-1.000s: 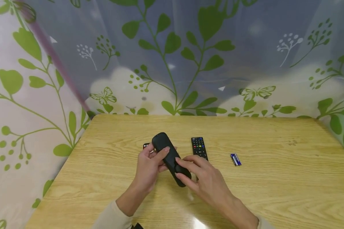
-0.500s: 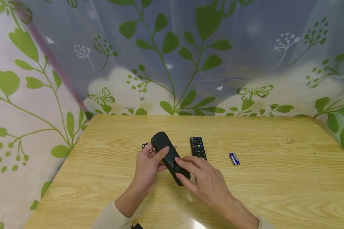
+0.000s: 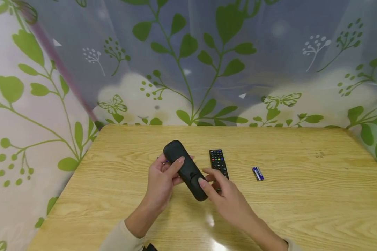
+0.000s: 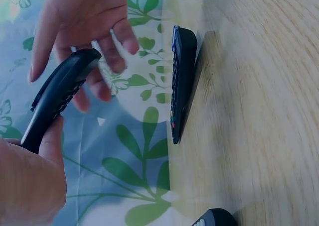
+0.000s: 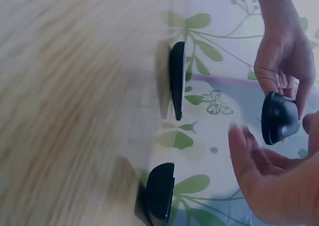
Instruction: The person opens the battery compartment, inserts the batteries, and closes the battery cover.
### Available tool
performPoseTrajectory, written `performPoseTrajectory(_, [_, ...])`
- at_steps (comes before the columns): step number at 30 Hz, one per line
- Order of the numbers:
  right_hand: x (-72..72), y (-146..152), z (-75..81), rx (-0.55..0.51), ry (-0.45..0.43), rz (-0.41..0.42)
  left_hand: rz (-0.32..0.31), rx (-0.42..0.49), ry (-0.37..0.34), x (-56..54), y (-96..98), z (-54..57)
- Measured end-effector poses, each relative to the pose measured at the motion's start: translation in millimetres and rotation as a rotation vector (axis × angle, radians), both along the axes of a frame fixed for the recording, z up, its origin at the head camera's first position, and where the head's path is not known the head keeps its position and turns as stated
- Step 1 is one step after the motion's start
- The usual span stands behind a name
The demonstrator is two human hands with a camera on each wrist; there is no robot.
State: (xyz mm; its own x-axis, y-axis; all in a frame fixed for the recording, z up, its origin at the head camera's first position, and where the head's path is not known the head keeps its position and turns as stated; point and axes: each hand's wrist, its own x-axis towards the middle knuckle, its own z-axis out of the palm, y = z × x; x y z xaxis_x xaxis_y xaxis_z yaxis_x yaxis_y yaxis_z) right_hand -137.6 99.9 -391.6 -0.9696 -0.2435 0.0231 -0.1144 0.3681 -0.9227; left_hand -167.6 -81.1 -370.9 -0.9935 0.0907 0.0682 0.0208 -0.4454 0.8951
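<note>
My left hand (image 3: pixel 160 183) grips a black remote control (image 3: pixel 182 164) above the table, its back facing up and its thumb lying across the back. Near the lower end of that back is the battery cover (image 3: pixel 195 179); in the left wrist view an edge stands slightly off the casing. My right hand (image 3: pixel 227 197) is at the lower end, thumb tip at the cover. Its fingers (image 4: pixel 107 56) are spread and loosely extended beyond the remote in the left wrist view. Two blue-and-white batteries (image 3: pixel 257 173) lie side by side to the right.
A second black remote (image 3: pixel 218 160) with coloured buttons lies face up on the wooden table (image 3: pixel 301 195), partly behind my right hand. Another remote (image 5: pixel 177 81) lies further left, mostly hidden by my left hand in the head view. A patterned curtain (image 3: pixel 270 52) hangs behind the table.
My right hand's fingers have come off the remote's back and moved to its right side, leaving the thumb at the cover. The left hand keeps its grip, and the remote has risen slightly.
</note>
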Motion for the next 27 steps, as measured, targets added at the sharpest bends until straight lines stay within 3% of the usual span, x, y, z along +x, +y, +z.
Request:
performPoseTrajectory(5, [-3.0, 1.1, 1.6, -0.244, -0.260, 0.102, 0.010, -0.033, 0.011, 1.3, 1.0, 1.9])
performPoseTrajectory(8, [-3.5, -0.3, 1.3, -0.295, -0.334, 0.101, 0.014, -0.065, 0.018, 1.6, 1.4, 2.0])
performPoseTrajectory(27, [-8.8, -6.8, -9.3, -0.353, -0.362, 0.094, -0.017, -0.170, 0.053, 1.1, 2.5, -3.7])
